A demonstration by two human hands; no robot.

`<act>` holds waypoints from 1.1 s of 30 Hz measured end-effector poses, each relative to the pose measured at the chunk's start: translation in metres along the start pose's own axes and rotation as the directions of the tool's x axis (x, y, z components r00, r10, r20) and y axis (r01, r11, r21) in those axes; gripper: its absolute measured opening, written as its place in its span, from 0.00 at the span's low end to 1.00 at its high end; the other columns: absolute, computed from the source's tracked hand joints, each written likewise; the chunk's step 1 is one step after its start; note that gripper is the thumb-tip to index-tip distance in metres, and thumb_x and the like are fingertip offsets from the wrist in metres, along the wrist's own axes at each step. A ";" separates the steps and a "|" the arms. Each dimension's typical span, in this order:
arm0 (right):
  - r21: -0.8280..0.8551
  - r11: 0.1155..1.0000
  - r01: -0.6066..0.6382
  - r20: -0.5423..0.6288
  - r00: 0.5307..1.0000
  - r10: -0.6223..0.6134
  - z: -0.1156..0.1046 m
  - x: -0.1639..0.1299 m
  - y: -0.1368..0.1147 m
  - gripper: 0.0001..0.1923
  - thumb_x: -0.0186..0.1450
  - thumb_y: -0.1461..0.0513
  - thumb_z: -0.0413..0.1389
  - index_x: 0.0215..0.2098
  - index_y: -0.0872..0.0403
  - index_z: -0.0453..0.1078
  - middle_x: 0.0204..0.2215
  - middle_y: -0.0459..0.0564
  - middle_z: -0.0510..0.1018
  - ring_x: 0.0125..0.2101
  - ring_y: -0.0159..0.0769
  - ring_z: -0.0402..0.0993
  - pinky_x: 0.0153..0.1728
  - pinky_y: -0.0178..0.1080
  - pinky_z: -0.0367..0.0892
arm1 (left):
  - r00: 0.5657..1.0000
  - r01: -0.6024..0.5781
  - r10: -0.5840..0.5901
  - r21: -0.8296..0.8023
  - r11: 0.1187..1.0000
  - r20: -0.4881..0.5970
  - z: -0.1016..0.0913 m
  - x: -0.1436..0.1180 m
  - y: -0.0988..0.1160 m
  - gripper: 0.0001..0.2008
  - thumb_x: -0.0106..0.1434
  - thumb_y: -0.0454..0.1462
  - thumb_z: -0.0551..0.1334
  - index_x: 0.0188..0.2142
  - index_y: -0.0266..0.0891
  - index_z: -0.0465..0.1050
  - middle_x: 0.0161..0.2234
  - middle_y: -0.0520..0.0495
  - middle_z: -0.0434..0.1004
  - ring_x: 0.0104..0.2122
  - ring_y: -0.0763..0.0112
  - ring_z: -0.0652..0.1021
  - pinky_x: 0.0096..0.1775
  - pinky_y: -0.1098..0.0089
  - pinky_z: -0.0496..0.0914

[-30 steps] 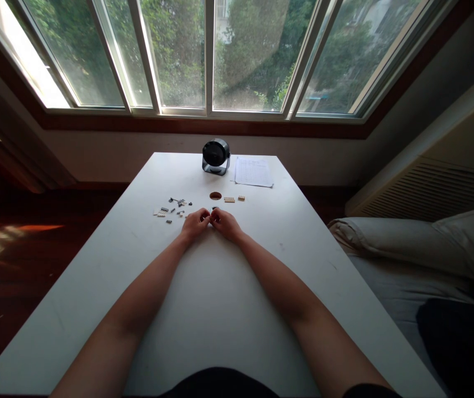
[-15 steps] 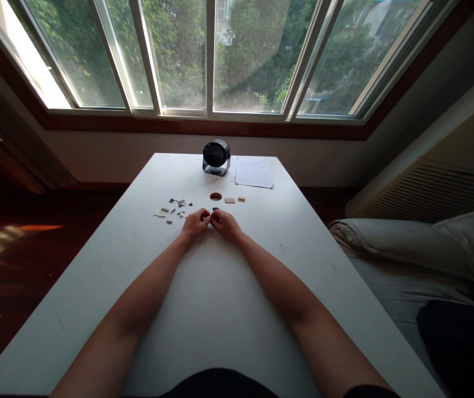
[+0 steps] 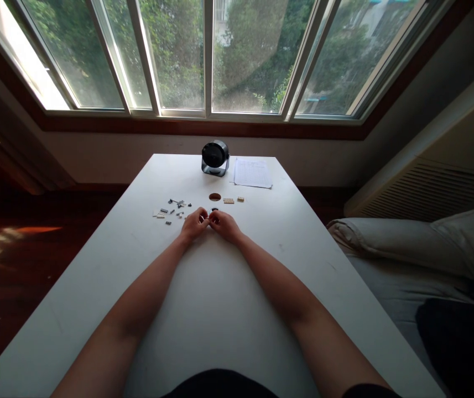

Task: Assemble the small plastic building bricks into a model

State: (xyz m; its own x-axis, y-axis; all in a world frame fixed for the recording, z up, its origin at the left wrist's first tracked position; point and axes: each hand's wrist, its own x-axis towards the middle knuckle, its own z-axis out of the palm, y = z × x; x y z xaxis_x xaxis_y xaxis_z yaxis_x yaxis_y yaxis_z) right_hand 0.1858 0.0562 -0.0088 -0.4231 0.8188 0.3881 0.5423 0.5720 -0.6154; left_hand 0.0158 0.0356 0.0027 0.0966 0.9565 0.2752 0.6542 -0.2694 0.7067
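Observation:
My left hand (image 3: pixel 194 223) and my right hand (image 3: pixel 223 225) meet over the middle of the white table (image 3: pixel 220 293), fingers curled together in a pinch. What sits between the fingertips is mostly hidden and too small to name. Just beyond the right fingertips a small dark piece (image 3: pixel 214 209) shows. To the left of my left hand lie several small grey, black and white building pieces (image 3: pixel 177 204), scattered loosely. Tan studded bricks (image 3: pixel 229 200) lie beyond my right hand, with a smaller tan brick (image 3: pixel 240 199) to their right.
A round hole (image 3: pixel 214 197) opens in the tabletop beyond my hands. Near the far edge stands a black fan-like device (image 3: pixel 215 157) on a bracket, with paper sheets (image 3: pixel 253 173) to its right. A couch (image 3: pixel 402 243) borders the table's right side; windows are ahead.
Both hands stay together in nearly the same place, with only slight finger movement. The whole view has shifted a little. The loose pieces lie as before.

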 end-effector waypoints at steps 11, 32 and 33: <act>-0.022 0.999 -0.044 0.000 0.999 0.044 0.004 0.001 0.005 0.04 0.60 0.64 0.56 0.35 0.52 0.67 0.30 0.44 0.73 0.29 0.31 0.65 0.31 0.32 0.58 | 0.999 0.006 -0.007 0.018 1.000 0.033 -0.001 -0.001 0.006 0.05 0.58 0.38 0.59 0.35 0.42 0.71 0.32 0.51 0.78 0.29 0.72 0.74 0.34 0.71 0.66; -0.031 0.999 -0.034 -0.004 0.999 0.034 0.004 0.001 0.008 0.05 0.58 0.66 0.53 0.34 0.52 0.65 0.29 0.45 0.72 0.29 0.32 0.64 0.31 0.33 0.56 | 0.998 0.010 -0.016 0.099 0.995 0.056 -0.001 -0.001 0.006 0.06 0.59 0.38 0.59 0.35 0.42 0.73 0.32 0.50 0.78 0.31 0.69 0.74 0.35 0.70 0.65; -0.031 0.999 -0.031 -0.003 1.000 0.031 0.004 0.001 0.008 0.05 0.58 0.66 0.53 0.34 0.52 0.65 0.29 0.45 0.72 0.29 0.32 0.64 0.31 0.33 0.56 | 0.998 0.010 -0.016 0.098 0.995 0.056 -0.001 -0.001 0.006 0.06 0.59 0.38 0.59 0.35 0.43 0.73 0.32 0.50 0.78 0.31 0.69 0.74 0.35 0.70 0.65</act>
State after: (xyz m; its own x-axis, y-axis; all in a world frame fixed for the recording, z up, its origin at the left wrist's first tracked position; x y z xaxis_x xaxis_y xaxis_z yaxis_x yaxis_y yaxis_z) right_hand 0.1869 0.0613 -0.0158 -0.4034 0.8364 0.3710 0.5772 0.5473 -0.6060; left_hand 0.0187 0.0334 0.0071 0.1284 0.9654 0.2268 0.7258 -0.2474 0.6419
